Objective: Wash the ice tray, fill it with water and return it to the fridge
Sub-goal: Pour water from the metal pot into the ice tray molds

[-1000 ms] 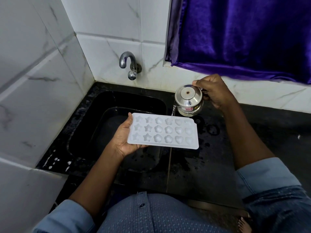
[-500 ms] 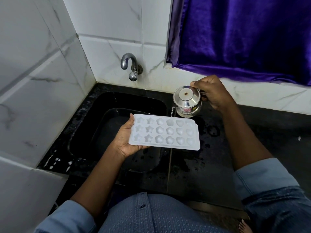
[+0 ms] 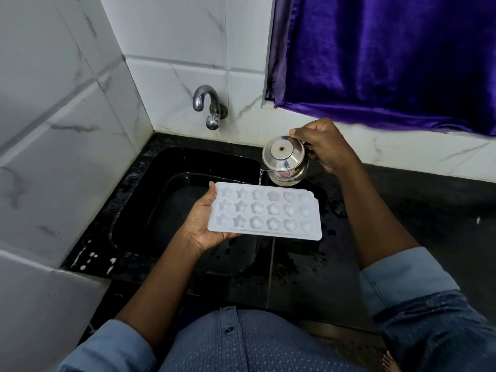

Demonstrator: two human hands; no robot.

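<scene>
Left hand: the left hand grips the short left end of the ice tray at frame centre, thumb on top.
Right hand: the right hand holds a tilted steel pot, upper right of centre.
Water: a thin stream falls onto the tray's far edge.
Surroundings: black sink below, tap on the tiled wall above.

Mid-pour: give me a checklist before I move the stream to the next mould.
1. Level hold: left hand holds white plastic ice tray roughly flat: ok.
2. Pot grip: right hand grips small steel lidded pot: ok.
3. Aim: thin water stream reaches tray's far row: ok.
4. Spill cover: whole tray above black sink: not ok, right end overhangs dark counter.
5. Mould fill levels: cannot tell.
</scene>
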